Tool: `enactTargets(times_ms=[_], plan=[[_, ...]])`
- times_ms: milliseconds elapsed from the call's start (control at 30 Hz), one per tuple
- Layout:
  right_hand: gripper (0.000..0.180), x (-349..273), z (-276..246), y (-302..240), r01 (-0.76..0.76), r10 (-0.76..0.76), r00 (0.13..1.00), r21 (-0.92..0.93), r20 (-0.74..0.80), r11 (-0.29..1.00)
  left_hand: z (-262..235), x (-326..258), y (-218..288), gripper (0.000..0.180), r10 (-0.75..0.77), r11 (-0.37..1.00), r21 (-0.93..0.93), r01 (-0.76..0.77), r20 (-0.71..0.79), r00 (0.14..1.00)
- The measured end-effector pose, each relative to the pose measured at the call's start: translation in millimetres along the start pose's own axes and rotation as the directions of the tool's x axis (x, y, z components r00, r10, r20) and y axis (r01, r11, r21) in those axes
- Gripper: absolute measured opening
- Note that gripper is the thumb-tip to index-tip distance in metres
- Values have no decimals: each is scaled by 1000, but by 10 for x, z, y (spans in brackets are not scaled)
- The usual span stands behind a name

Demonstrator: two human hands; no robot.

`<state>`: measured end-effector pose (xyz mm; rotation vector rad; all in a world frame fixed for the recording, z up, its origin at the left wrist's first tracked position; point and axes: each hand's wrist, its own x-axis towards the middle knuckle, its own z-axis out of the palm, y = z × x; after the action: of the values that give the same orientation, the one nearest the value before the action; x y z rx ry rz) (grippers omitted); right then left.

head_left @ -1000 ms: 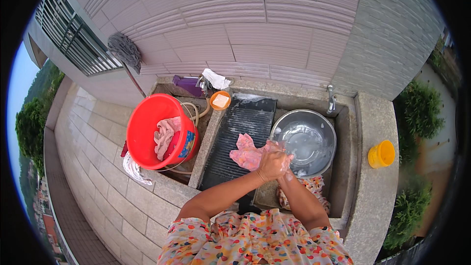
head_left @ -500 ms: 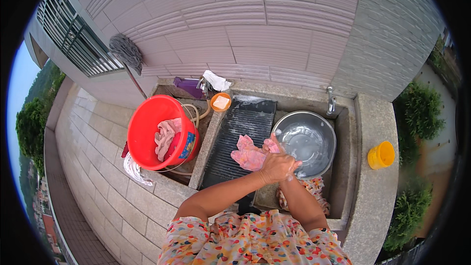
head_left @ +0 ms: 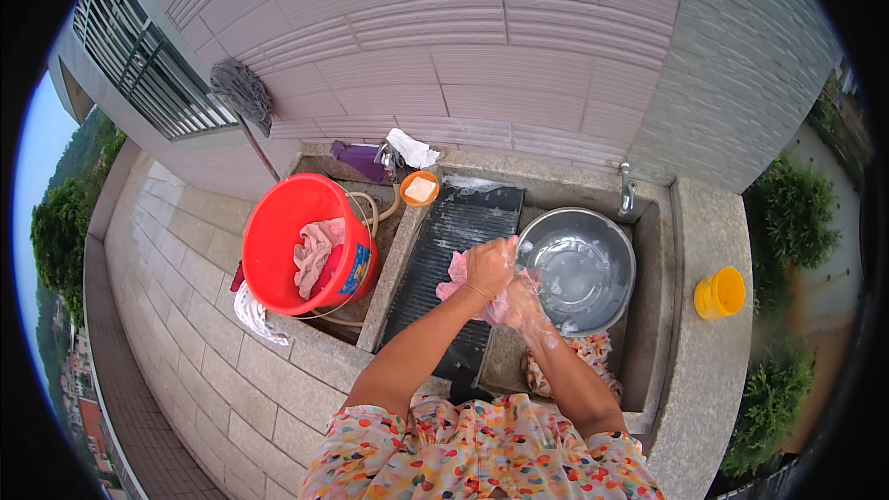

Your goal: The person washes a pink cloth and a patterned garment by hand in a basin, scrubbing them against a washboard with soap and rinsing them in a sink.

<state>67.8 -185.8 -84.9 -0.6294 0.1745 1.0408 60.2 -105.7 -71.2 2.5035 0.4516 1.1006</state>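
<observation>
A wet pink cloth (head_left: 456,280) is bunched on the black ribbed washboard (head_left: 435,296) of the concrete sink. My left hand (head_left: 489,267) is closed in a fist over its upper part. Just below and to the right, my right hand (head_left: 522,304) grips the same cloth, with pink showing between the two hands. Suds whiten my right hand and forearm. Right of my hands, a round metal basin (head_left: 602,268) in the sink holds cloudy, soapy water. Beneath the basin's near side lies a patterned wet cloth (head_left: 593,352), partly hidden by my right forearm.
At left, a red bucket (head_left: 269,259) holds pinkish cloths. An orange dish (head_left: 419,189) with pale soap stands by the washboard's far corner. A tap (head_left: 627,190) rises behind the basin. A yellow cup (head_left: 719,293) sits on the right ledge, and a mop (head_left: 243,95) leans on the wall.
My left hand has moved up and left from over my right wrist onto the pink cloth. My right hand has come left off the basin's edge and now grips the cloth too.
</observation>
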Motion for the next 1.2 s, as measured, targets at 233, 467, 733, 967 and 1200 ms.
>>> enactTargets(times_ms=[233,467,733,967,1200], plan=[[25,391,-299,-268,114,-95,990,189,-109,975,-196,314,-112,48,-497,671,-528,521,201,844],[35,220,-242,-74,39,-69,986,189,151,981,-263,42,419,32,219,964,-199,-177,209,953],[26,33,90,-187,40,-41,999,-27,-18,999,-216,-4,298,34,137,974,-198,-110,128,982],[25,404,-304,51,-2,-15,994,-155,-106,988,61,131,-392,43,-175,975,-140,173,2,985],[34,337,-330,-336,59,-60,998,145,4,988,-388,168,236,45,-401,630,-634,449,229,887]])
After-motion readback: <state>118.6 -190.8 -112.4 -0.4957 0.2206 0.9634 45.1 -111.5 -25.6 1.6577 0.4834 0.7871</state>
